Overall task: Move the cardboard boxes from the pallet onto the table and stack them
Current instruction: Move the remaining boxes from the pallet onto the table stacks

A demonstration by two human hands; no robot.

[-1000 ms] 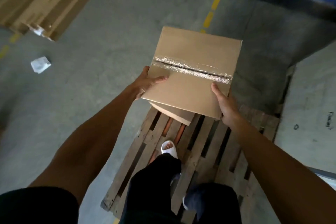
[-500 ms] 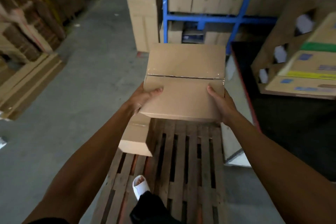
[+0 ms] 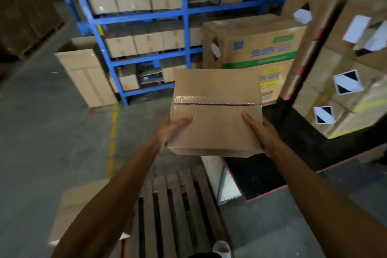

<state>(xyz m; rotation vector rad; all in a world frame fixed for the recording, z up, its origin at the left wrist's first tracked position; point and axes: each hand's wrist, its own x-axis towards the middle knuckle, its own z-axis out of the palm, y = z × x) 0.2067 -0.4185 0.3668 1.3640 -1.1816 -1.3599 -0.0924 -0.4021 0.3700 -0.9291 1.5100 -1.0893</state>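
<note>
Level, box (image 3: 216, 111) (tape crosswise); hands (image 3: 171, 132) gripping.

I hold a taped cardboard box (image 3: 215, 111) in the air between my left hand (image 3: 171, 132) and right hand (image 3: 261, 132), above the wooden pallet (image 3: 178, 211), whose left edge carries another box (image 3: 77, 211), facing blue shelving (image 3: 146, 16).
</note>
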